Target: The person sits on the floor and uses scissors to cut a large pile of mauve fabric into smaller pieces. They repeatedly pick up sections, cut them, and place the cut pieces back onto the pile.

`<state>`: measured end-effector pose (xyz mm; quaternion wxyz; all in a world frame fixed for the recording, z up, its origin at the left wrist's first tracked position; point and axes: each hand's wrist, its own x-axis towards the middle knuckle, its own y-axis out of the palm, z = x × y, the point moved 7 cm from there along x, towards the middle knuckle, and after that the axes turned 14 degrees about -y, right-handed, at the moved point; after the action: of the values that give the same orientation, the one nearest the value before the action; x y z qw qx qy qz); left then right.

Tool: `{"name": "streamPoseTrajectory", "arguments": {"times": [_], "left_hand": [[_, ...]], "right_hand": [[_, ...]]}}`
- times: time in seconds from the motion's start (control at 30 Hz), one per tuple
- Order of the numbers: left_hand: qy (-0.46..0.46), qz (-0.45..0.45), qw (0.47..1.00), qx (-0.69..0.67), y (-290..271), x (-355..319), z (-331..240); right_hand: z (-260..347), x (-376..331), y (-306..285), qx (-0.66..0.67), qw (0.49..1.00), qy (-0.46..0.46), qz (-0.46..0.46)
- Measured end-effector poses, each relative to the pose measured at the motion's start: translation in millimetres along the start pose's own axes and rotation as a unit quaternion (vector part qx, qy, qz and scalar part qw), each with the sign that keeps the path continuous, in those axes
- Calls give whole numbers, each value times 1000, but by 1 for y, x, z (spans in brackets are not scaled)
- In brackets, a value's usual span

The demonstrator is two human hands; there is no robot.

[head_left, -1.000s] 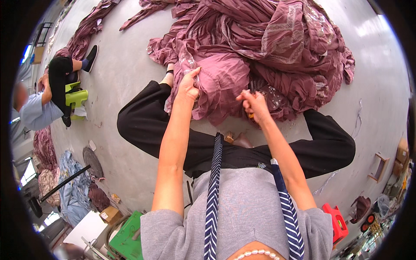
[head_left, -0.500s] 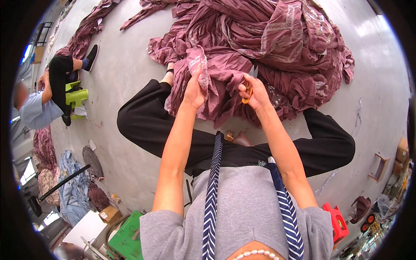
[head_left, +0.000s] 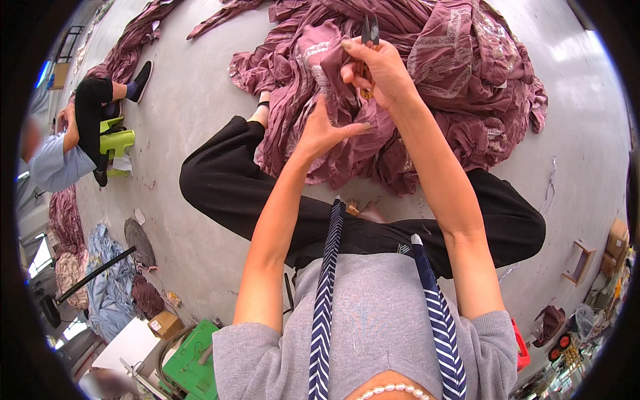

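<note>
A large heap of mauve cloth with pale patterned bands (head_left: 460,80) lies on the floor in front of my crossed legs, part of it raised toward my hands. My left hand (head_left: 323,132) is open against the near side of this cloth, its thumb stretched out to the right. Higher up and to the right, my right hand (head_left: 381,72) is closed around a small pair of scissors (head_left: 371,31), dark blades pointing away from me. Only a bit of their orange handle shows. The right thumb reaches the raised cloth; whether it pinches it I cannot tell.
At the left, another person sits on a green stool (head_left: 117,143). Behind lie light blue cloth (head_left: 110,280), a cardboard box (head_left: 165,325) and a green case (head_left: 192,360). A red stool (head_left: 521,347) stands by my right side, a wooden frame (head_left: 579,261) farther right.
My right hand has moved away from me and slightly left with the scissors, across the raised cloth. My left hand has come off its hold, shifted slightly right and nearer, and spread its thumb.
</note>
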<state>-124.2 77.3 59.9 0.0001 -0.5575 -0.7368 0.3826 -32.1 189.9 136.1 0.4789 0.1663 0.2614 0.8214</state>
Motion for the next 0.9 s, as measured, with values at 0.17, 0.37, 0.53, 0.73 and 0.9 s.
{"name": "streamPoseTrajectory", "arguments": {"times": [0.17, 0.37, 0.53, 0.73, 0.9], "left_hand": [[-185, 135, 875, -427, 27, 38, 59], [-242, 187, 791, -531, 23, 61, 84], [-257, 185, 792, -522, 26, 67, 86], [-241, 165, 742, -603, 36, 42, 70], [-293, 229, 798, -474, 63, -27, 86]], "right_hand": [[-9, 14, -57, -150, 987, -19, -58], [-65, -77, -78, -286, 956, -26, -58], [-103, -142, -53, -318, 944, 43, -71], [-116, -138, -48, -237, 964, 106, -65], [-120, -137, -55, -246, 966, 71, -35]]}}
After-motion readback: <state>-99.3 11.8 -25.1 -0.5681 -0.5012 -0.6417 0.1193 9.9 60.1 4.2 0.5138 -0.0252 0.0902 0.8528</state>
